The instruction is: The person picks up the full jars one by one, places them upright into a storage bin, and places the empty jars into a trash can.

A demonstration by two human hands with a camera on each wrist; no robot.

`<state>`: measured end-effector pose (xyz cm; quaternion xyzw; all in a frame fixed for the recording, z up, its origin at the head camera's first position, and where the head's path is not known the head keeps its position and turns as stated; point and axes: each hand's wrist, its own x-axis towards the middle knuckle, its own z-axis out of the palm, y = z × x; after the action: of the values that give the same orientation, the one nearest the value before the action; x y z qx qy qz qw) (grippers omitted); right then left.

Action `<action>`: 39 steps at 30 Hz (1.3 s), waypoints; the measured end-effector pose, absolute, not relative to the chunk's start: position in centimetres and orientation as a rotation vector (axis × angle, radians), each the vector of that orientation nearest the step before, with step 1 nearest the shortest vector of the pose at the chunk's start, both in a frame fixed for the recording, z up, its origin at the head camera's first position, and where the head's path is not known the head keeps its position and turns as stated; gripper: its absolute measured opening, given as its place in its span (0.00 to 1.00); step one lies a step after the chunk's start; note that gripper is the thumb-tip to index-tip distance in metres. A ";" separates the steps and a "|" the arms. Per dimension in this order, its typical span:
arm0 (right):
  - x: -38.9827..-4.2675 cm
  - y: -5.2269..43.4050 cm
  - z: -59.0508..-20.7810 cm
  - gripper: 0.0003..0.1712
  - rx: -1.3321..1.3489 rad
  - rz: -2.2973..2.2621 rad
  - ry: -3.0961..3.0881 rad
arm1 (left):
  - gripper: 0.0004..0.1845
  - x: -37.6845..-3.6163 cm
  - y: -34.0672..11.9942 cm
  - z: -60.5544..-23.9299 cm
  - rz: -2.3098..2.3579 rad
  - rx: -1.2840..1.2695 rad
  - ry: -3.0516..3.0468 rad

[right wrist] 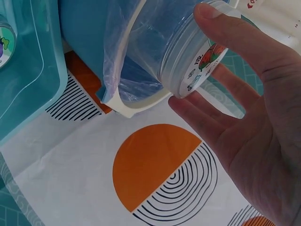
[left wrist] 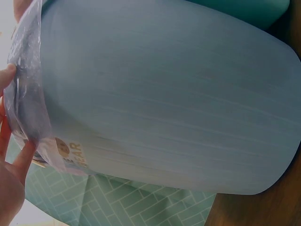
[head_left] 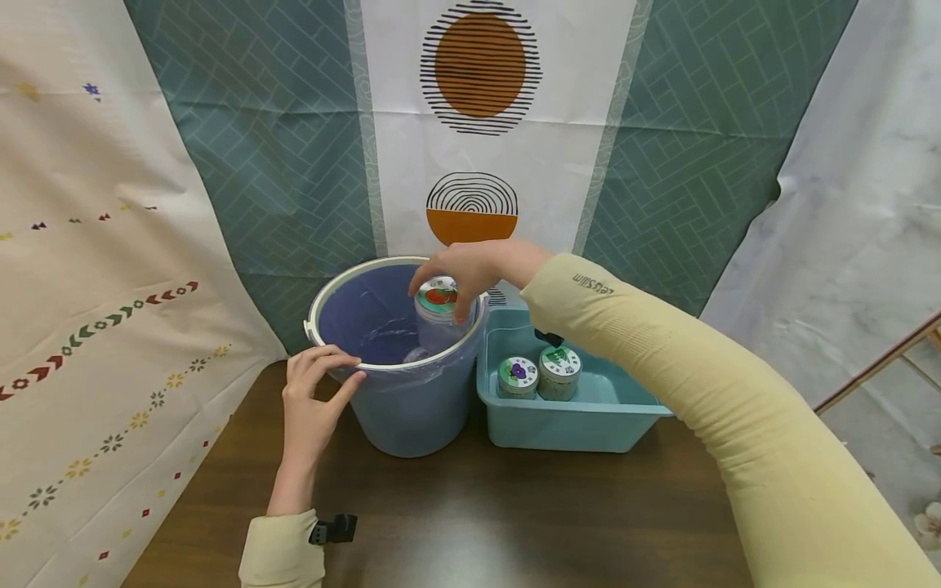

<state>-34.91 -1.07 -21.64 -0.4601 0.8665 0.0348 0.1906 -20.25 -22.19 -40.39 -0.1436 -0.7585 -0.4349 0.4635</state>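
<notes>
My right hand grips a clear jar by its red-pictured lid, just inside the mouth of a blue bucket lined with a thin plastic bag. In the right wrist view the right hand's thumb and fingers curl round the jar beside the bucket's white rim. My left hand holds the near left rim, thumb and fingers pinching it. The left wrist view is filled by the bucket wall, with the left hand's fingers on the bag's folded edge.
A teal plastic bin stands right of the bucket and touches it; two jars, one with a purple lid label and one with a green label, stand in it. Both containers sit on a dark wooden table against hanging patterned cloths.
</notes>
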 end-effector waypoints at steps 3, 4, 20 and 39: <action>-34.9 -1.1 -21.6 0.43 -1.297 0.093 2.434 | 0.15 -20.2 -22.2 -40.5 -1.073 -0.351 -1.863; -34.9 -1.0 -21.7 0.43 -1.297 0.091 2.433 | 0.15 -20.3 -22.3 -40.6 -1.074 -0.351 -1.863; -35.1 -0.2 -21.6 0.50 -1.325 0.111 2.477 | 0.17 -21.4 -23.5 -42.3 -1.095 -0.342 -1.891; -34.3 1.0 -22.7 0.39 -1.355 0.002 2.497 | 0.17 -21.3 -23.4 -42.1 -1.113 -0.323 -1.909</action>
<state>-34.30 0.96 -22.69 -0.4715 0.8691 0.0007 0.1497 -21.29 -23.35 -42.13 -0.1301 -0.7681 -0.4479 0.4388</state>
